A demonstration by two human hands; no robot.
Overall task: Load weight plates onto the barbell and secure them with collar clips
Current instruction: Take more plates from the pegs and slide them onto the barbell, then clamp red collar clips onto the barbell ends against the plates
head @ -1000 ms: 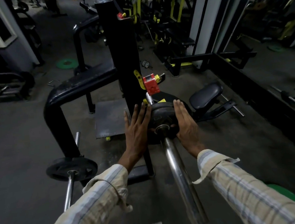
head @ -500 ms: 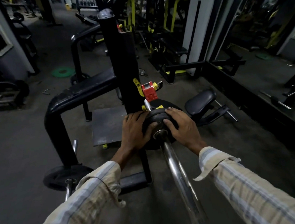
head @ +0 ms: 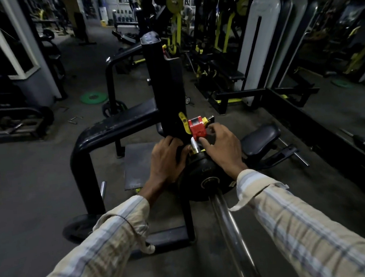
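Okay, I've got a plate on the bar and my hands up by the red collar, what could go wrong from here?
1. The right hand has fingertips at the red collar, close to the bar end and the black plate; closing or sliding the collar could pinch them.
2. The left hand sits between the plate and the black upright; if the plate shifts, it might get squeezed.
3. The collar looks not yet snug against the plate, so the plate may slide.

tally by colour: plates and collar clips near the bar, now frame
Black plate on the barbell sleeve: 1
Black plate lower left: 1
Green plate on the floor: 1
Red collar clip: 1, right hand at it
Total: 4
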